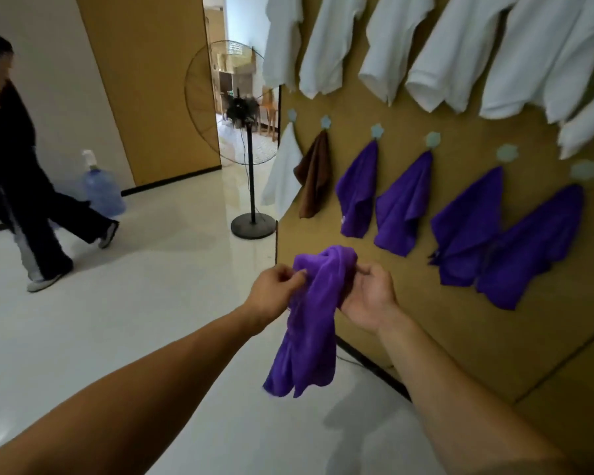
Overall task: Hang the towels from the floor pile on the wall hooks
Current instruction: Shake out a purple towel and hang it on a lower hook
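A purple towel (pixel 309 323) hangs bunched between my two hands in front of the tan wall panel (pixel 443 337). My left hand (pixel 275 291) pinches its upper left edge. My right hand (pixel 369 299) cups the towel from the right side. On the wall, a lower row of pale flower-shaped hooks (pixel 377 130) carries a white towel (pixel 283 180), a brown towel (pixel 316 173) and several purple towels (pixel 467 228). An upper row holds several white towels (pixel 391 53). The floor pile is out of view.
A standing fan (pixel 247 111) with a round base stands on the glossy white floor left of the panel's edge. A person in dark clothes (pixel 18 173) walks at far left, near a blue water jug (pixel 102 190). A doorway opens behind the fan.
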